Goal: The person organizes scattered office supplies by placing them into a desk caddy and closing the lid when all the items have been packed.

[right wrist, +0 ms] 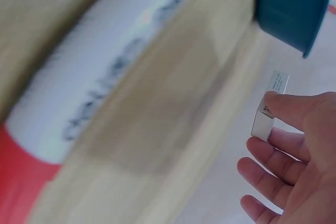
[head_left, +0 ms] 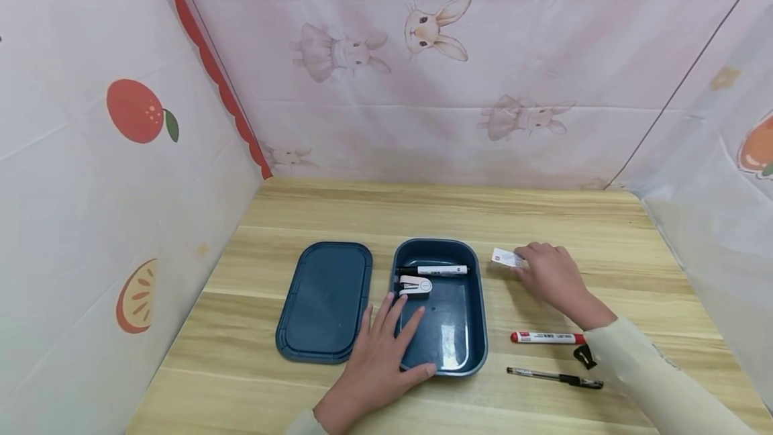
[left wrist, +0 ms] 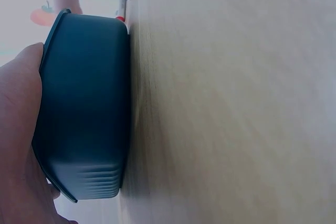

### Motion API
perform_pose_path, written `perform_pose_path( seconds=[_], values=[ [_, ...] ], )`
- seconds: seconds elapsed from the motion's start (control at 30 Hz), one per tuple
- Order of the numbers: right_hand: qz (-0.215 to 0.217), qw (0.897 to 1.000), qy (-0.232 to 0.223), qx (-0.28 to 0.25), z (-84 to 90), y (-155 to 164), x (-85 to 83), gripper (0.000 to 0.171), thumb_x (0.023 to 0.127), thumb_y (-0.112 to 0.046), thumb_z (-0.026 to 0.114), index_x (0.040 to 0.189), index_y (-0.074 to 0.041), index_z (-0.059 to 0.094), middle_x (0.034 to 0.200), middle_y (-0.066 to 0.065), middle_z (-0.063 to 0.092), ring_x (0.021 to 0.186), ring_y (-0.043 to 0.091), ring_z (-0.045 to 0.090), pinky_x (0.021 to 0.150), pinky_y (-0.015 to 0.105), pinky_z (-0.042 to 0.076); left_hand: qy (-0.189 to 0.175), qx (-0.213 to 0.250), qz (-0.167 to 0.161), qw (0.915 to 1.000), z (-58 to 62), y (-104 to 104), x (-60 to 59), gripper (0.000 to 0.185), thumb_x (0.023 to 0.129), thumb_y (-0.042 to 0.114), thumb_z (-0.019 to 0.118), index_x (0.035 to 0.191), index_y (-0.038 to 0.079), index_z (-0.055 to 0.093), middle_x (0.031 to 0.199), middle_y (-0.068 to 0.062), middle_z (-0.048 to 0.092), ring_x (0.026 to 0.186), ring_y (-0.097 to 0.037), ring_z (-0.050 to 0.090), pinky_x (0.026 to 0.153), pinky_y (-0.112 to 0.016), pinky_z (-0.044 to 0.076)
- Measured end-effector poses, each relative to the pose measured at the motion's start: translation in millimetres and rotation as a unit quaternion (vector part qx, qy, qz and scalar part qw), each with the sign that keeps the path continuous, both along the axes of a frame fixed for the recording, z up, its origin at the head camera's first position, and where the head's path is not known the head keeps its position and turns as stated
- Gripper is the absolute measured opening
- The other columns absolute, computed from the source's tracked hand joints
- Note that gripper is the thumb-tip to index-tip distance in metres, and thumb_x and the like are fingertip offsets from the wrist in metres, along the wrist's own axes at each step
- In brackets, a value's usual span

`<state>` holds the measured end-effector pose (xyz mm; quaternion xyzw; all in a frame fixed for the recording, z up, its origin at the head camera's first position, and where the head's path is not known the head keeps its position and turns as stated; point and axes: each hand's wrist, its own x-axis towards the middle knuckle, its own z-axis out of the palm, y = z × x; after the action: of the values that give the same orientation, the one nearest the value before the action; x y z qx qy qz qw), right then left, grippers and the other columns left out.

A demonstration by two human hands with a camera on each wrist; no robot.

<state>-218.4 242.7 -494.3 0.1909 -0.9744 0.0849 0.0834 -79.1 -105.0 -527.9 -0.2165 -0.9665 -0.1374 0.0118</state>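
A dark blue open box (head_left: 477, 327) stands mid-table, with its lid (head_left: 326, 301) lying flat to its left. Inside lie a white marker with a black cap (head_left: 433, 270) and a small white stapler (head_left: 415, 285). My left hand (head_left: 386, 344) rests on the box's near left rim with straight fingers reaching inside and the thumb along the near edge; the left wrist view shows the palm (left wrist: 16, 145) against the box wall (left wrist: 84, 108). My right hand (head_left: 546, 275), right of the box, pinches a small white carton (head_left: 504, 258) with thumb and fingers (right wrist: 294, 111); the carton (right wrist: 270, 109) touches the table.
A red marker (head_left: 546, 337), a black clip (head_left: 584, 356) and a black pen (head_left: 554, 376) lie near the front right, under my right forearm. Patterned cloth walls close off the left, back and right of the wooden table (head_left: 423, 213).
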Motion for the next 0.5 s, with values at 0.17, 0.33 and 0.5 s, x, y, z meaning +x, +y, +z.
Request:
perform_pose_path(
  seconds=[0.17,0.33,0.5],
  values=[
    [0.002,1.0,0.009,-0.008,11.7,-9.2,2.6,0.04,0.09,-0.028,0.077,0.12,-0.003,0.069,0.112,0.016,0.071,0.1,0.034,0.065,0.087,0.054,0.048,-0.001,-0.002,0.0,1.0,-0.3,0.0,0.1,0.085,0.091,0.079,0.042,0.161,0.039,0.016,0.17,-0.002,0.013,0.158,-0.03,0.004,0.119,-0.069,0.014],
    [0.012,1.0,0.018,-0.016,23.1,-20.5,6.4,0.038,0.091,-0.029,0.076,0.119,-0.005,0.07,0.112,0.015,0.071,0.102,0.034,0.065,0.088,0.054,0.048,-0.003,-0.003,0.001,1.0,0.1,0.5,-0.2,0.085,0.09,0.08,0.041,0.161,0.038,0.019,0.17,-0.002,0.013,0.158,-0.03,0.004,0.119,-0.068,0.013],
    [0.028,0.999,0.024,-0.023,30.6,-34.8,9.7,0.038,0.091,-0.03,0.076,0.119,-0.005,0.07,0.114,0.014,0.072,0.107,0.034,0.064,0.094,0.055,0.045,-0.005,-0.002,0.002,1.0,1.2,0.5,-0.2,0.086,0.09,0.08,0.042,0.161,0.037,0.02,0.17,-0.002,0.014,0.158,-0.03,0.004,0.119,-0.069,0.013]
  ],
)
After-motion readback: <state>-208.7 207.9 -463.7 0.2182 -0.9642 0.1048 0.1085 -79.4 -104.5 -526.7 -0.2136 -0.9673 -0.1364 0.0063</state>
